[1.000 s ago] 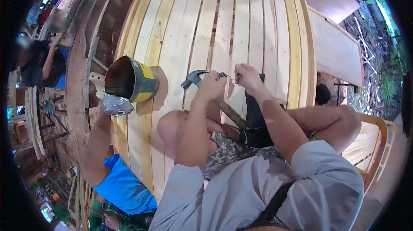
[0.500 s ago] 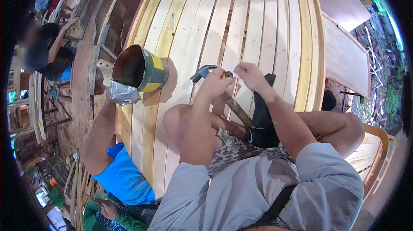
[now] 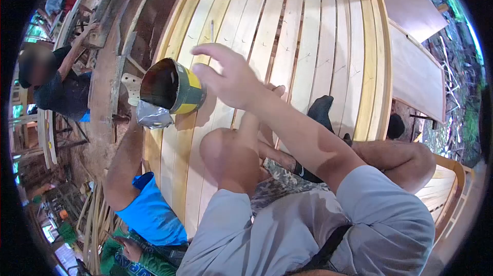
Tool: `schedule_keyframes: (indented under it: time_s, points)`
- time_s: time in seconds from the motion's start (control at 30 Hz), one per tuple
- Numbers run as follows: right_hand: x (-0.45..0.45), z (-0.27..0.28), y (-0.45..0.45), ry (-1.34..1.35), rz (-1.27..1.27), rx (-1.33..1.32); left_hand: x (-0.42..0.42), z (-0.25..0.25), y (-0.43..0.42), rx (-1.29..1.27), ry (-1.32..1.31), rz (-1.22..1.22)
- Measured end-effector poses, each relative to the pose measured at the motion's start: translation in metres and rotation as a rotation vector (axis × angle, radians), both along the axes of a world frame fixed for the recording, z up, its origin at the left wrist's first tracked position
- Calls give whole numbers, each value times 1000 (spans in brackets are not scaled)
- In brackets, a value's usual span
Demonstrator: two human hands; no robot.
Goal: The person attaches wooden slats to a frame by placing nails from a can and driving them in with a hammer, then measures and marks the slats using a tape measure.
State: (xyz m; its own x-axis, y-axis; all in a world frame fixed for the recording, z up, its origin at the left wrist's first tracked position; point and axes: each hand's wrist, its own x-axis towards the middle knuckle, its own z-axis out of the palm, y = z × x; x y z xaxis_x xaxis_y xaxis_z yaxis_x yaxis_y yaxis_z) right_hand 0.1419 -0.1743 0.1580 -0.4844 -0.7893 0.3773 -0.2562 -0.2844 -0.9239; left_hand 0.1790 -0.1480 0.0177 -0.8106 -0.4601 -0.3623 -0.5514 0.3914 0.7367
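My right hand (image 3: 231, 75) is stretched over the slats beside the bucket, its fingers apart and nothing seen in them. The dark green and yellow bucket (image 3: 187, 91) stands at the left edge of the slatted wooden panel (image 3: 318, 34), its dark mouth facing me. My left hand (image 3: 278, 90) is mostly covered by my right forearm; only a fingertip or so shows past it. The claw hammer it gripped near the head half a second ago is hidden behind that forearm.
A silvery crumpled packet (image 3: 154, 116) is by the bucket's mouth. A pen-like stick (image 3: 212, 30) lies on the slats, which bear pencil marks. One co-worker (image 3: 64, 86) is at far left; another in blue shorts (image 3: 154, 206) sits close on my left. Pale boards (image 3: 418, 65) lie at right.
My right hand has left the hammer's head, moved left towards the bucket and opened from a pinch. My right forearm now covers the hammer and most of my left hand. The view has shifted slightly.
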Motion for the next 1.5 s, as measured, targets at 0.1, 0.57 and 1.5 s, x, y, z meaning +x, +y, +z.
schedule_keyframes:
  time_s: [0.1,0.57,1.5]
  points:
    - [-13,-56,42,70,-274,192,5,2,-3,287,150,372]
    - [-39,-114,207,-244,-54,688,13,2,52,752,265,324]
    - [-198,-57,125,578,381,1461,456,-234,45,-1081,-330,936]
